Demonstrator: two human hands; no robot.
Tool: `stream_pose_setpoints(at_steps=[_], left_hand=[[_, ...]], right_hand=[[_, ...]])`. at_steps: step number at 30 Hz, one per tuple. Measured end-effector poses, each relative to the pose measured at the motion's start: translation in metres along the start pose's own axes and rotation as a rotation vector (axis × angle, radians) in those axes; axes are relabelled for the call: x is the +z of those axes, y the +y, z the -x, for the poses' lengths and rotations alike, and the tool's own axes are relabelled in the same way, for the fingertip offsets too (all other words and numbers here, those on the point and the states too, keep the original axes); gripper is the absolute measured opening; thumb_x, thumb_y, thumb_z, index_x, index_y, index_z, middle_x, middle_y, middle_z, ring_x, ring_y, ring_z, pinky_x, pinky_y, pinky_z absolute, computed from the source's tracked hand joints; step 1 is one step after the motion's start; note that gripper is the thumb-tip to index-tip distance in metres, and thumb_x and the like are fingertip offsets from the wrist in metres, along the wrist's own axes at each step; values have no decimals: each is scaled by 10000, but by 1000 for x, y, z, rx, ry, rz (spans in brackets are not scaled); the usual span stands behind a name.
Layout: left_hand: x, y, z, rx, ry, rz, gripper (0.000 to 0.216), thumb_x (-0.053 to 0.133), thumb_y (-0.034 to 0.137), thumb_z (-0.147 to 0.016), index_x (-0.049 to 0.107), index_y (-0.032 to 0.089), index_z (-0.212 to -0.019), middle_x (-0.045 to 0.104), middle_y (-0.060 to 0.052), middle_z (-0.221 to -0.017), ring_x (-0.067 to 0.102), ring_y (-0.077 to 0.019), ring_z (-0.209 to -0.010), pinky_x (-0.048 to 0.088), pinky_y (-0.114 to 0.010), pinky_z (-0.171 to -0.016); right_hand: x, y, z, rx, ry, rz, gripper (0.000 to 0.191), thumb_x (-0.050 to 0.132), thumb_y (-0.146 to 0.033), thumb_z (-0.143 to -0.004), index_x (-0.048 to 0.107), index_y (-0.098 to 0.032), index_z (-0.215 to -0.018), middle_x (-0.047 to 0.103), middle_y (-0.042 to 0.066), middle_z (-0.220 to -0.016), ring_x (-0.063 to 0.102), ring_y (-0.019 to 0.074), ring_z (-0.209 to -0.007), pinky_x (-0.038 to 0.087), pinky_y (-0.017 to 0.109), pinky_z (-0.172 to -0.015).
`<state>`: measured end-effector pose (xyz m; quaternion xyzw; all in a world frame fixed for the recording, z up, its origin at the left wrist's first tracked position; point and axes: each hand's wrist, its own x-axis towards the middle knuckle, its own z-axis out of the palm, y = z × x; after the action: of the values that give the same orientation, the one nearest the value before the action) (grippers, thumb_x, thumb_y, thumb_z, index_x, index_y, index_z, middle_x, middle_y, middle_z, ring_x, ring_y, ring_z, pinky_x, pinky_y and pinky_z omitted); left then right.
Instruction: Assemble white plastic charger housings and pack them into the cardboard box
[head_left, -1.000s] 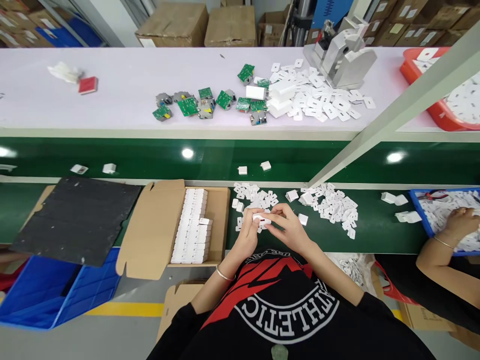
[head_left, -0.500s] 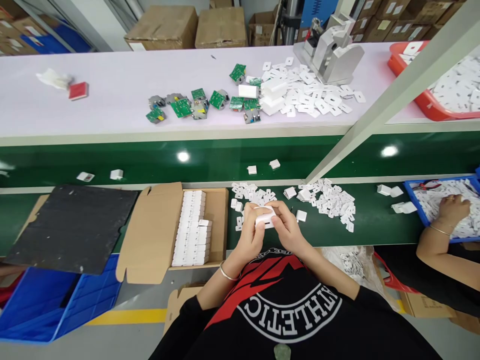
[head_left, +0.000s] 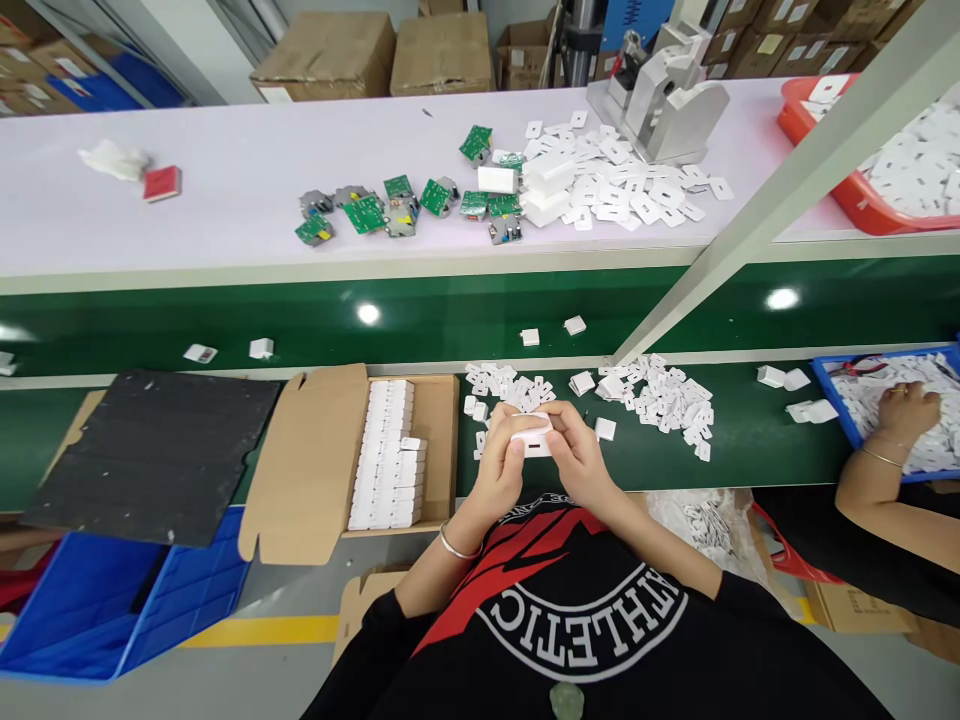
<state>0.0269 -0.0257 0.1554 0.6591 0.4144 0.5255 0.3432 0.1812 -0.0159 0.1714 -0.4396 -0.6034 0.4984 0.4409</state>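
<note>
In front of my chest, both hands grip one small white charger case (head_left: 534, 440) with a dark slot in the side facing me. My left hand (head_left: 502, 455) pinches its left end, and my right hand (head_left: 574, 450) closes on its right end. The fingers cover part of the case. Just beyond them on the green bench lie small white plates (head_left: 510, 382). A second pile of white plates (head_left: 667, 400) is to the right, with a few white cases (head_left: 604, 429) between.
An open cardboard box (head_left: 444, 450) holds rows of white cases at left. Behind, a green belt (head_left: 435, 330) carries several white pieces below a shelf (head_left: 225, 200) with circuit boards (head_left: 365, 214). A slanted post (head_left: 705, 270) stands right; a co-worker's hand (head_left: 907, 410) is in a blue tray (head_left: 847, 425).
The white pieces on the green belt have moved right. My hands stay nearly in place, and the case has tipped slightly so its slot sits level.
</note>
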Motion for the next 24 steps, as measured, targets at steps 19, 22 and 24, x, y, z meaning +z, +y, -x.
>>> stream_pose_setpoints(at_steps=[19, 22, 24], left_hand=[[-2, 10, -6, 20, 37, 142, 439, 311, 455, -1114, 684, 225, -1093, 521, -38, -918, 526, -202, -863, 492, -358, -750], [3, 5, -5, -34, 64, 146, 453, 316, 478, -1113, 683, 216, -1078, 541, -39, -904, 530, -197, -846, 489, -352, -753], [4, 6, -3, -15, 77, 105, 449, 322, 488, -1112, 680, 218, -1089, 551, -44, -918, 534, -202, -865, 494, -358, -767]], right_hand=[[5, -21, 10, 56, 33, -6, 378, 558, -607, -1016, 547, -246, -1128, 586, -16, -813, 516, 156, -667, 382, 288, -595], [6, -14, 7, 71, 21, -31, 351, 557, -583, -1023, 548, -243, -1109, 561, -25, -791, 511, 156, -682, 382, 285, -606], [5, -12, 7, 41, 9, -46, 375, 564, -592, -1016, 551, -242, -1148, 564, -20, -802, 504, 157, -687, 383, 285, -605]])
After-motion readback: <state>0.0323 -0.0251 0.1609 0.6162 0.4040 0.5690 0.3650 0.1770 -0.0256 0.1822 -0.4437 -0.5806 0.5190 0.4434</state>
